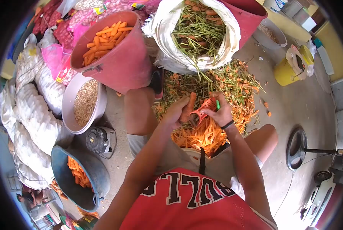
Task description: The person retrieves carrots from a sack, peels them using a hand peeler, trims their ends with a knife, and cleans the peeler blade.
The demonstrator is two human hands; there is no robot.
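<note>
My left hand (176,113) is closed around a carrot (189,106), its rough end pointing up and away from me. Close to the right of it, my right hand (222,112) grips a red-orange peeler (206,107) whose head is near the carrot's side; whether they touch, I cannot tell. A small green piece (218,104) shows at the right fingers. Beneath both hands lies a heap of orange carrot peelings (202,134), mixed farther out with cut green stalks (233,82).
An open white sack (160,34) of stalked carrots stands ahead. To its left is a red bucket (121,57) of peeled carrots. A blue bucket (60,161) holding carrots, a pale basin (102,103) and white sacks (37,111) line the left. A yellow bucket (284,73) and a fan (296,147) stand right.
</note>
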